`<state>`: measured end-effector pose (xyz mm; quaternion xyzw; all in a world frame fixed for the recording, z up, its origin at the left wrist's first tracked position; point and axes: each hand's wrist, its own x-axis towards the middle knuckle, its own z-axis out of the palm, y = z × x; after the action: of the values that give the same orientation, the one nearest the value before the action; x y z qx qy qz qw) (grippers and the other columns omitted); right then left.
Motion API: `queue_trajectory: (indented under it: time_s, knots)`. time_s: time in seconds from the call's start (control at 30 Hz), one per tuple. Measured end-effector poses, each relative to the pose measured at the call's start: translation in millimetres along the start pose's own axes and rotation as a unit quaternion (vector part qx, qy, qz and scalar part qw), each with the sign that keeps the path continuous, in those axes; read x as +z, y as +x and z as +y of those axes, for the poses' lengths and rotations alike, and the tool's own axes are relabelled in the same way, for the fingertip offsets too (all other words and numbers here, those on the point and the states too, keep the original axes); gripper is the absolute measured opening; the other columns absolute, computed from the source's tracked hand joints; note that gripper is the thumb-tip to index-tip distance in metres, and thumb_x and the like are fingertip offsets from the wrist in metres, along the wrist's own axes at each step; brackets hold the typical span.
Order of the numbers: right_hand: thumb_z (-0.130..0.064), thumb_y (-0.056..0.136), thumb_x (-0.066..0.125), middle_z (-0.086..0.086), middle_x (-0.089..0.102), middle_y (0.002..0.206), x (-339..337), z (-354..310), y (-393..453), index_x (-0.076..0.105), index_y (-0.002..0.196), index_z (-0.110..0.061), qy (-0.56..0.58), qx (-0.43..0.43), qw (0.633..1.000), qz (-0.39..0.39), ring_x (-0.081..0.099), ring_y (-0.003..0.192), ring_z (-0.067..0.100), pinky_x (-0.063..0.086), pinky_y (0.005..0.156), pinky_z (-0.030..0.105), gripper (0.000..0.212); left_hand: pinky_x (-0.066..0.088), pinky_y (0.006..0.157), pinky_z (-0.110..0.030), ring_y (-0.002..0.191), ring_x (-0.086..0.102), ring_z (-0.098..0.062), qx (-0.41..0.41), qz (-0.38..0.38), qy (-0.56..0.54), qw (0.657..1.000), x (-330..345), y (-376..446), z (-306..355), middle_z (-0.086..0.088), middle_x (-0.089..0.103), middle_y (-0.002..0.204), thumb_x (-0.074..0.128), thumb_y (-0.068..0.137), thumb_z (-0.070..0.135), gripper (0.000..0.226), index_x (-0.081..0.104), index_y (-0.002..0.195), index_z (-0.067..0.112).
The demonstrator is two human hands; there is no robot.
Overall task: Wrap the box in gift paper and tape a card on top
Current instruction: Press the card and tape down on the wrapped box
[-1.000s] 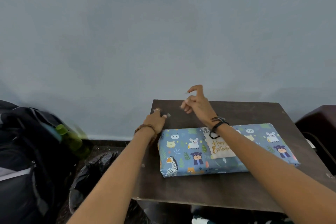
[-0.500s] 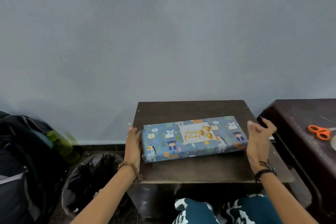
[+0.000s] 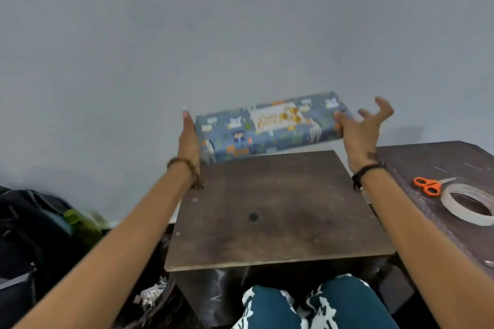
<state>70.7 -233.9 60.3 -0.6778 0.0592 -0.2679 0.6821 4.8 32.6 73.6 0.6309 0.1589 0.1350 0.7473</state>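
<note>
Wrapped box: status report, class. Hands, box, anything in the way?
Left hand flat on one end, right hand spread on the other. Wrapped box lifted clear of table, card on top. Nothing in the way.

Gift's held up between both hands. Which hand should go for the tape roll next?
Probably right. The right hand is on the side of the tape roll, which lies by the scissors; the left hand would have to cross over.

Both forearms are bare, with no sleeves in view. The left wrist wears a brown beaded bracelet (image 3: 187,168); the right wrist wears a thin black band (image 3: 366,171). The legs wear teal trousers (image 3: 315,304) with a white pattern.
</note>
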Motion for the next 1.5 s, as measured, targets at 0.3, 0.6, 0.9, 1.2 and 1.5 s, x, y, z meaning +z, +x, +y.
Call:
queue_trajectory:
  time_s: [0.3,0.6,0.9,1.2,1.5]
  knots:
    - [-0.013,0.081,0.064,0.012,0.039,0.131,-1.3,-57.5,20.1,0.022,0.132,-0.022,0.038,-0.032,0.999,0.020,0.052,0.085,0.004,0.049,0.081,0.034,0.066,0.053,0.063,-0.030,0.049,0.063,-0.013,0.048,0.035,0.031,0.998,19.5,5.3,77.7,-0.003,0.065,0.070,0.014,0.095,0.058,0.063,0.055,0.075,0.015]
    - [-0.012,0.080,0.071,0.015,0.038,0.134,-17.8,82.7,-22.3,0.024,0.135,-0.021,-0.014,0.084,0.996,0.035,0.052,0.106,0.024,0.053,0.080,0.039,0.073,0.056,0.052,-0.023,0.056,0.067,-0.013,-0.060,-0.017,0.023,0.998,17.9,-7.5,-45.4,-0.014,0.058,0.112,0.014,0.098,0.047,0.066,0.054,0.117,-0.002]
    - [-0.012,0.083,0.068,0.015,0.040,0.138,-22.3,133.3,-42.9,0.027,0.137,-0.012,-0.098,0.108,0.989,0.019,0.051,0.109,0.020,0.037,0.077,0.025,0.069,0.041,0.103,-0.040,0.105,0.059,-0.022,-0.103,0.028,0.119,0.987,4.9,18.0,-133.0,-0.003,0.061,0.115,0.024,0.094,0.059,0.061,0.058,0.118,0.014]
    - [-0.010,0.084,0.065,0.001,0.048,0.127,7.7,92.7,-60.1,0.035,0.134,-0.016,-0.179,-0.093,0.973,-0.108,0.049,0.112,0.011,0.044,0.084,0.019,0.058,0.046,0.095,-0.041,0.104,0.053,-0.019,-0.018,0.156,0.143,0.977,-38.2,21.1,-122.6,-0.006,0.057,0.123,0.044,0.096,0.033,0.031,0.056,0.115,0.011]
    - [0.001,0.086,0.051,0.000,0.059,0.100,122.9,70.5,-143.1,0.034,0.131,-0.022,-0.199,-0.094,0.831,-0.511,0.060,0.089,0.013,0.050,0.081,0.027,0.053,0.042,0.086,-0.032,0.093,0.054,-0.023,-0.036,0.247,0.071,0.966,-66.1,-10.3,-153.7,-0.019,0.060,0.110,0.034,0.100,0.026,0.024,0.050,0.106,0.009]
